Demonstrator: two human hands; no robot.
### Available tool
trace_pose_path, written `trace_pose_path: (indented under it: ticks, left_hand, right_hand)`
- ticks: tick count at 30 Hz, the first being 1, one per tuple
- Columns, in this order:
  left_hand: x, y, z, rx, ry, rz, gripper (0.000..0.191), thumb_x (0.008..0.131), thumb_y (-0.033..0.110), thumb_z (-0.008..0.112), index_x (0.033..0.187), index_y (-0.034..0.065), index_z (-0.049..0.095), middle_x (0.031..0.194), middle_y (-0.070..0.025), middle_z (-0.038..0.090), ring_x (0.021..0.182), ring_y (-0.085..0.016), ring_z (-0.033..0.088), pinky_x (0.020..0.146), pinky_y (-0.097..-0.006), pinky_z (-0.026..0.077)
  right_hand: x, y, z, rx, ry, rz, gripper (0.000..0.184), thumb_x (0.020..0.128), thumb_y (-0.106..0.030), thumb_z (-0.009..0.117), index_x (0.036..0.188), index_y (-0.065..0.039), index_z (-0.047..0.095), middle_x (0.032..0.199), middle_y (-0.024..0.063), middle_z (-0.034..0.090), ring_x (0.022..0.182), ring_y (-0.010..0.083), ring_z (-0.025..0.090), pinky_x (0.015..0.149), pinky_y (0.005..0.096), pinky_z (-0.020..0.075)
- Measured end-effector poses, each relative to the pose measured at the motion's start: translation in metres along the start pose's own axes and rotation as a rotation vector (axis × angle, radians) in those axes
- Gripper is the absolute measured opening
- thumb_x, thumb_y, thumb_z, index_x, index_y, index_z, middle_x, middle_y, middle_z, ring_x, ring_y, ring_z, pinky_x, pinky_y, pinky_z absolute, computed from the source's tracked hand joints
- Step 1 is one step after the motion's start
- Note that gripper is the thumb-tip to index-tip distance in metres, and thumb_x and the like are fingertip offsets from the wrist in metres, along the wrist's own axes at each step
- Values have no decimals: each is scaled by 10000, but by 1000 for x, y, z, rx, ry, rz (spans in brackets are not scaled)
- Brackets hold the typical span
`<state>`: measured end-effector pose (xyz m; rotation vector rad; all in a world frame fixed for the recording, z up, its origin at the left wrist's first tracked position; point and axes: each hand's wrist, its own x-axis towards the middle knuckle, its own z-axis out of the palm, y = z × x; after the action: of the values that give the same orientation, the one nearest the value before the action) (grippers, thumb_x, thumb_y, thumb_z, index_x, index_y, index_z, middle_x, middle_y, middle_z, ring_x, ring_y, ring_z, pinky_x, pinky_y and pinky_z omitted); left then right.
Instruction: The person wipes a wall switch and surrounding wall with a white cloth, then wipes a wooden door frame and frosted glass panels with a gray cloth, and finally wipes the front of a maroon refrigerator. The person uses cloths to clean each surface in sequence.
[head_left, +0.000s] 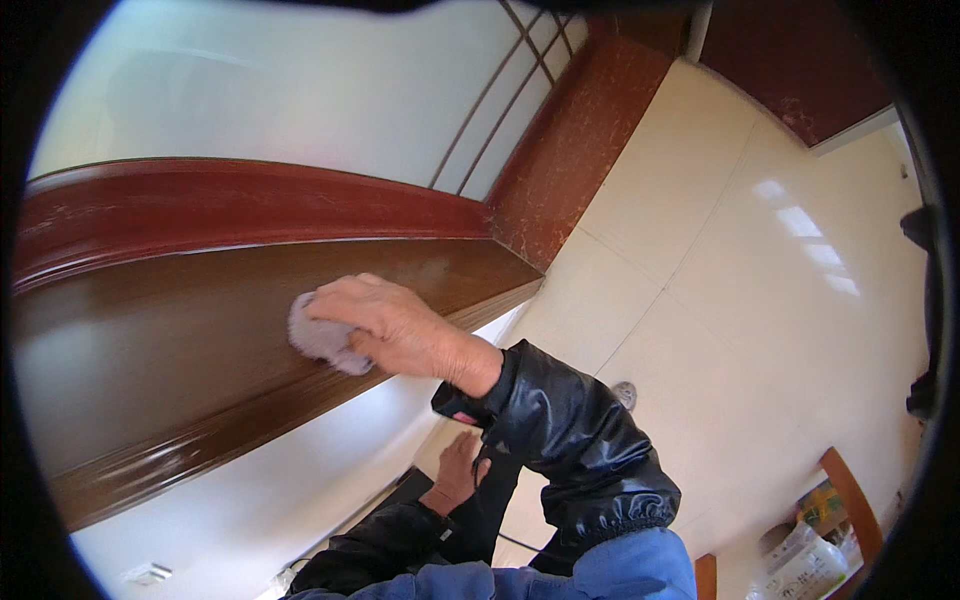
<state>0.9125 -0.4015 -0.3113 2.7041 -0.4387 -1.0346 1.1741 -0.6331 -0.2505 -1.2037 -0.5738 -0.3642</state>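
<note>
My right hand grips a fluffy pale lilac cloth, its fingers bent over the top of it. The cloth is against the brown wooden ledge, near its front edge. Lower down, my left hand is beside my dark-trousered leg, with its thumb apart from the fingers and nothing seen in it. Whether it touches the leg, I cannot tell. Black shiny sleeves cover both forearms.
Behind the ledge stands a frosted glass panel in a red-brown frame. A white wall drops below the ledge, with a wall socket. Pale floor tiles lie to the right. A wooden chair holds plastic-wrapped goods.
</note>
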Motion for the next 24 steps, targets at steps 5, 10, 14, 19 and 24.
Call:
trace_pose_path:
  ticks: [5, 10, 14, 19, 24]
  left_hand:
    - [-19, 27, -83, -243, 260, -125, 551, 926, 213, 674, 1384, -22, 476, 1356, -253, 548, 1267, -413, 519, 1086, -452, 408]
    - [-43, 33, -76, -259, 183, -197, 527, 926, 238, 674, 1363, -1, 501, 1330, -242, 575, 1249, -406, 538, 1066, -457, 426]
    - [-39, 34, -42, -365, 2, -238, 524, 913, 275, 683, 1337, 6, 534, 1304, -243, 592, 1246, -404, 543, 1061, -466, 434]
    - [-16, 44, -34, -346, -14, -148, 501, 915, 274, 667, 1325, 12, 543, 1284, -236, 608, 1225, -406, 557, 1042, -474, 448]
    - [11, 59, -28, -310, -15, -242, 511, 916, 285, 667, 1324, 10, 534, 1284, -236, 606, 1215, -414, 556, 1031, -480, 455]
  right_hand:
    - [-19, 5, -30, -68, 133, 949, 496, 810, 51, 583, 1275, -105, 651, 1223, 111, 670, 1208, 276, 605, 1062, 365, 461]
    - [-2, -5, -18, -332, 1, 661, 535, 748, 73, 598, 1255, -95, 637, 1231, 160, 650, 1146, 381, 597, 1017, 428, 472]
    - [33, -18, 9, -157, -104, 203, 574, 750, 65, 627, 1301, -91, 588, 1342, 160, 569, 1250, 390, 518, 1090, 434, 418]
    - [15, 38, -19, -129, -121, 454, 601, 783, 39, 619, 1366, -98, 566, 1416, 155, 545, 1286, 387, 493, 1116, 420, 397]
    - [-44, 131, -53, -285, -182, 673, 607, 761, 65, 647, 1342, -105, 602, 1391, 132, 580, 1276, 365, 494, 1101, 412, 409]
